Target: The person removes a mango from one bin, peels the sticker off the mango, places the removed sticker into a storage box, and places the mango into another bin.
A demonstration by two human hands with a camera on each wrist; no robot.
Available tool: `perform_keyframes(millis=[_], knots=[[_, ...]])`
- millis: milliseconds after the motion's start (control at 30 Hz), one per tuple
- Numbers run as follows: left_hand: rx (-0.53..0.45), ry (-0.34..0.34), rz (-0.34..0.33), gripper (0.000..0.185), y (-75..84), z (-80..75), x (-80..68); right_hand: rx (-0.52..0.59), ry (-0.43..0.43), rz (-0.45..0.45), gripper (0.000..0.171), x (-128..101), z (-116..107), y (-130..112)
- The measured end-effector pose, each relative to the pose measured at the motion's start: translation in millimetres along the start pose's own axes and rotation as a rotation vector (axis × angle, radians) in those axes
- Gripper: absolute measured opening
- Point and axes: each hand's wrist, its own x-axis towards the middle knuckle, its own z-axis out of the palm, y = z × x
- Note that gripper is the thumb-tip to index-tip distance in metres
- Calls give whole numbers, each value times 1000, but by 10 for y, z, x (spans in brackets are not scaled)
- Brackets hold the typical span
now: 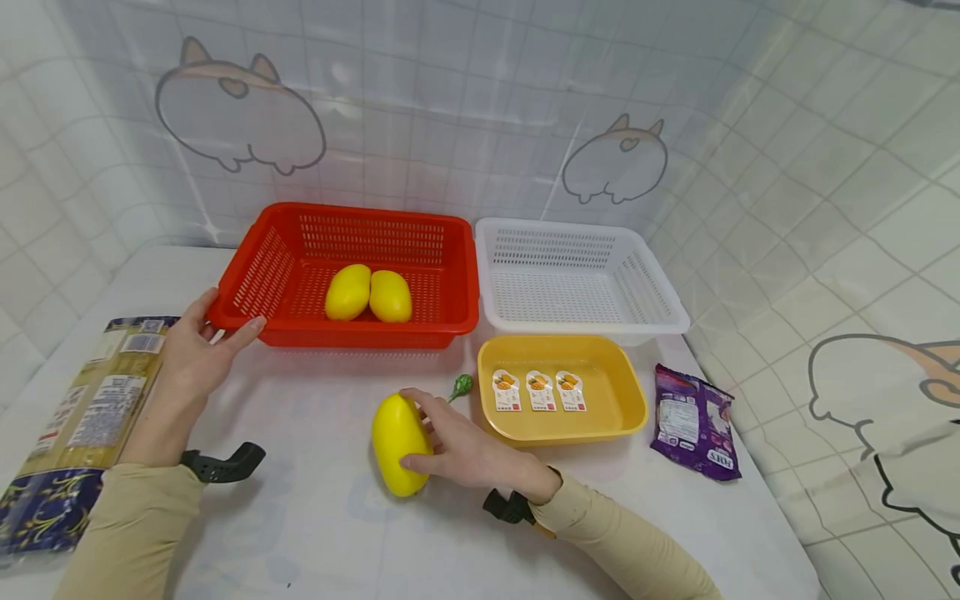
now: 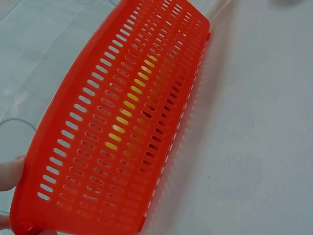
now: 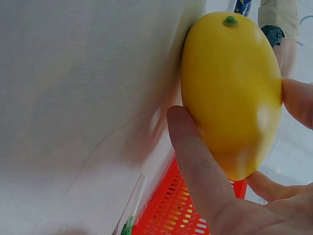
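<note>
On the worktop [image 1: 315, 533] stands a red basket [image 1: 442, 275] with two mangoes [image 1: 369, 295] inside; the left hand [image 1: 197, 354] grasps its near-left corner. Nearer, the right hand [image 1: 463, 450] curls round a third mango [image 1: 397, 443] lying beside a yellow tray [image 1: 630, 392].

White table [image 1: 315, 533] carries red basket [image 1: 352, 329], white basket [image 1: 577, 321], yellow tray [image 1: 600, 417], mango [image 1: 397, 433], two packets (opposite edges).
</note>
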Motion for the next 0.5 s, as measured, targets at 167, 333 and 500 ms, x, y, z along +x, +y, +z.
perform_keyframes(millis=[167,333,500], knots=[[-8,-6,0,91,-2,-4,9,20,5,-8,80,0,8,-3],[-2,-13,-9,93,-8,-7,13,0,10,-24,79,3,16,-6],[13,-15,-17,94,-22,-13,7,-35,-2,-32,79,-6,5,-31]])
